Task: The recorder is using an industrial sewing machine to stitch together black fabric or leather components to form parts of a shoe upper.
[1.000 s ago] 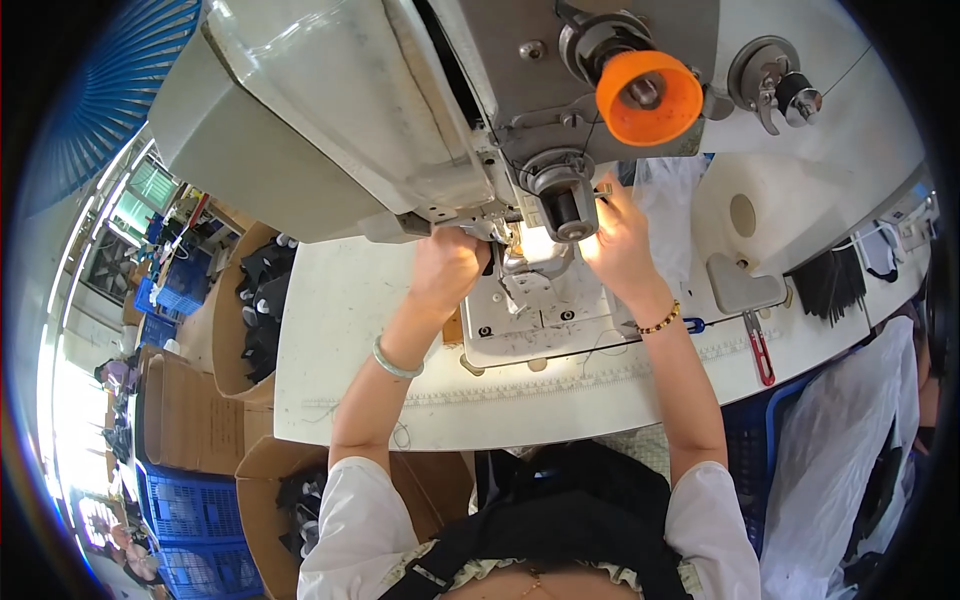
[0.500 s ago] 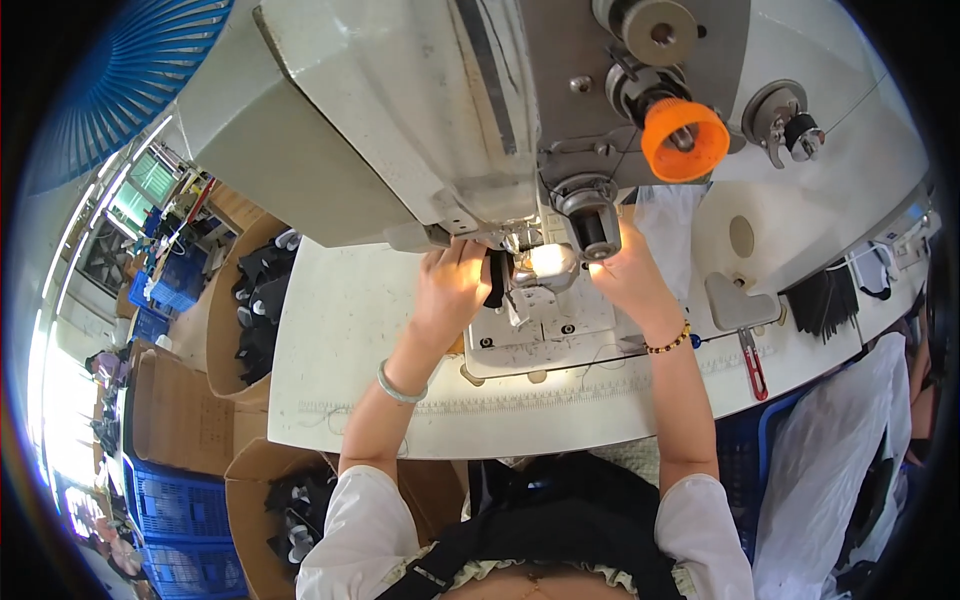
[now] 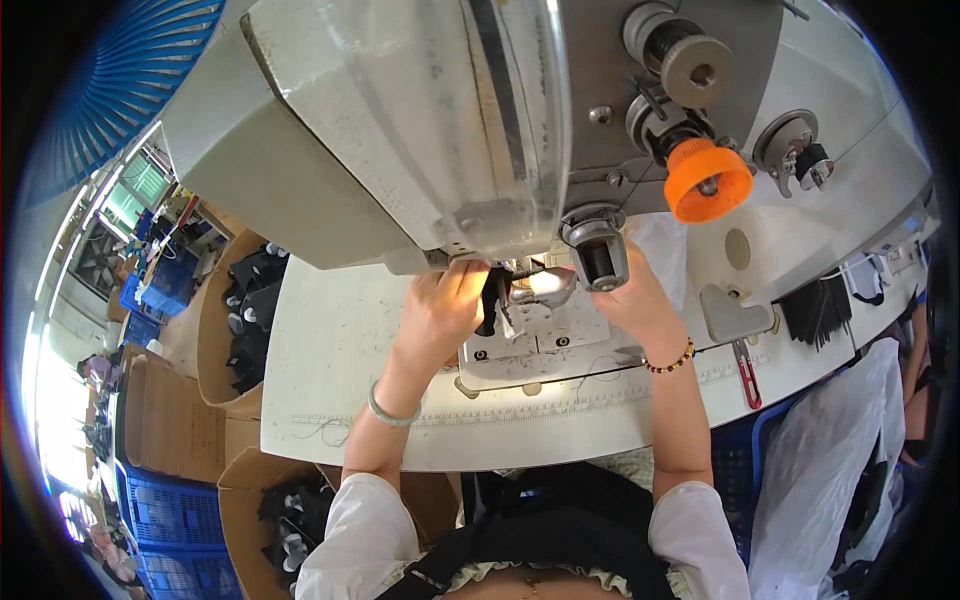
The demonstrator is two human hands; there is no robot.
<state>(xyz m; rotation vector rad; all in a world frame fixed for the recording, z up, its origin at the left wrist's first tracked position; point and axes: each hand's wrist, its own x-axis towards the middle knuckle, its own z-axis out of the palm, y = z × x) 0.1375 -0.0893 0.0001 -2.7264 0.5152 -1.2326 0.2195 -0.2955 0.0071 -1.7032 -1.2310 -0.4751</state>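
Observation:
My left hand [image 3: 443, 308] is closed at the left of the sewing machine's needle area, its fingertips pinching a small black fabric piece [image 3: 488, 302]. The piece hangs beside the lit presser foot [image 3: 511, 318], above the metal needle plate [image 3: 540, 352]. On the other side of the needle area is my right hand [image 3: 637, 308]. Its fingers reach behind a round metal thread-tension part [image 3: 597, 262], which hides their tips and anything in them. The sewing machine head [image 3: 400, 120] covers the far end of the work.
Thread snips with red handles [image 3: 748, 380] and a bundle of black strips [image 3: 815, 308] lie at the table's right. Cardboard boxes [image 3: 232, 375] of black pieces and blue crates [image 3: 175, 510] stand left. A blue fan [image 3: 150, 75] is at the upper left.
The view has shifted a little, so the machine head sits lower and farther right. My left hand still pinches the black piece beside the presser foot; both hands stay near the needle area.

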